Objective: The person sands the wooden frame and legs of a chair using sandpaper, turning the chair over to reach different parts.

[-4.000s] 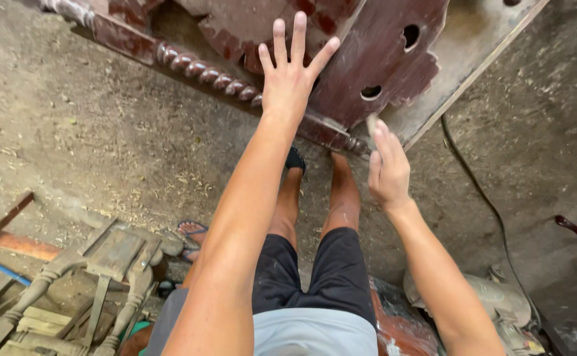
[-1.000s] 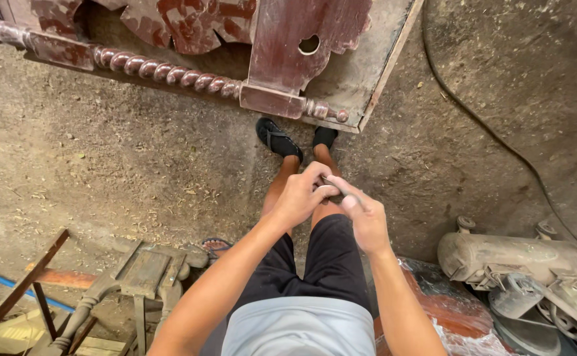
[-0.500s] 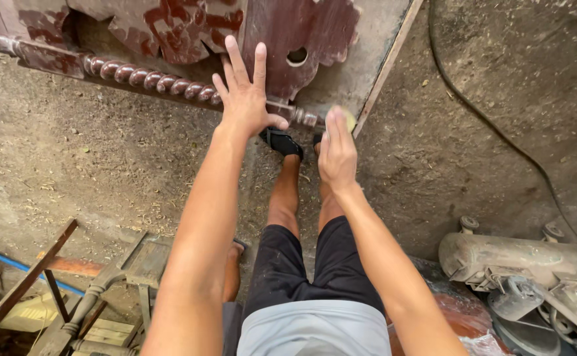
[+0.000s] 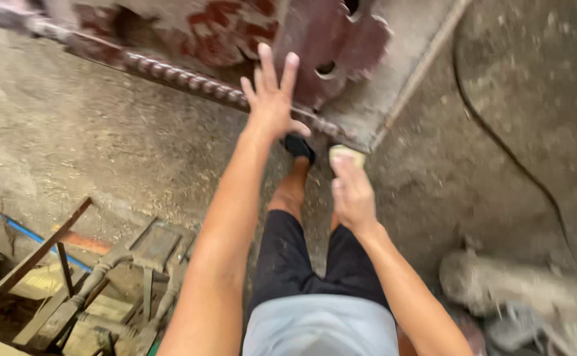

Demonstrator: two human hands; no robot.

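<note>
No packages, labels, signs or screens show anywhere in this view: only bare wood, dusty floor and blurred workshop clutter, none bearing a printed face.

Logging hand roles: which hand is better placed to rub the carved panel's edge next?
Right, probably. The right hand pinches a pale pad beside the carved panel corner; the left hand is spread flat on it, empty.

The carved wooden panel (image 4: 328,39) wears worn, flaking dark-red paint; the floor (image 4: 71,132) is rough, dusty concrete.
</note>
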